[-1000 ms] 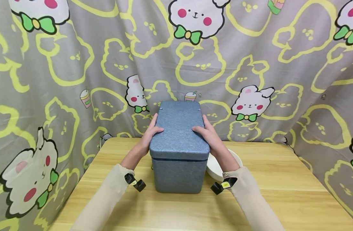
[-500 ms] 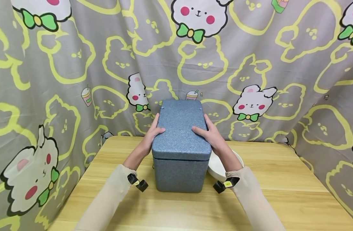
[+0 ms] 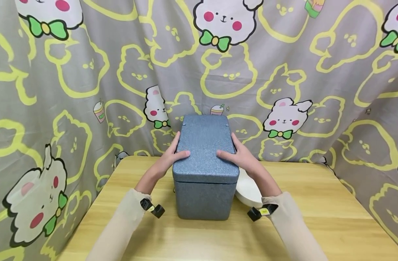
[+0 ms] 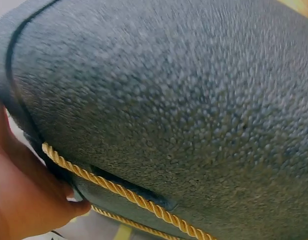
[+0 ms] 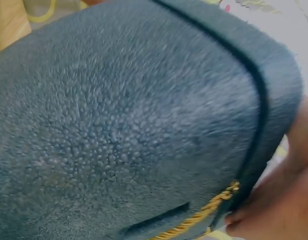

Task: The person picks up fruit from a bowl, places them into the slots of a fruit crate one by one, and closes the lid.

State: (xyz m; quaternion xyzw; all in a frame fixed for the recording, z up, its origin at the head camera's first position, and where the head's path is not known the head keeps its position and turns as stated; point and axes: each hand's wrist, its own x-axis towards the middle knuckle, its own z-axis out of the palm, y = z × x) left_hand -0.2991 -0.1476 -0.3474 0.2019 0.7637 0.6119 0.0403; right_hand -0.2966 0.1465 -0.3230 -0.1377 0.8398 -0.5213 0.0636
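A blue-grey foam box (image 3: 203, 201) stands upright on the table, its matching lid (image 3: 206, 137) on top. A thin dark seam runs between lid and box along the front. My left hand (image 3: 167, 159) grips the lid's left edge, thumb on top and fingers down the side. Likewise my right hand (image 3: 244, 157) holds the right edge, thumb on the top face. A twisted gold rope (image 4: 129, 194) runs along the box's left side in the left wrist view; another gold rope (image 5: 196, 215) shows on the other side in the right wrist view. The inside of the box is hidden.
A white bowl (image 3: 248, 190) stands right of the box, partly hidden by the box and my right forearm. The wooden table (image 3: 316, 203) reaches back to a patterned curtain (image 3: 231, 79), which hangs close behind and at both sides.
Both thumbs have slid slightly nearer to me on the lid. The dark seam under the lid's front looks narrower. The box stays in the same place on the table.
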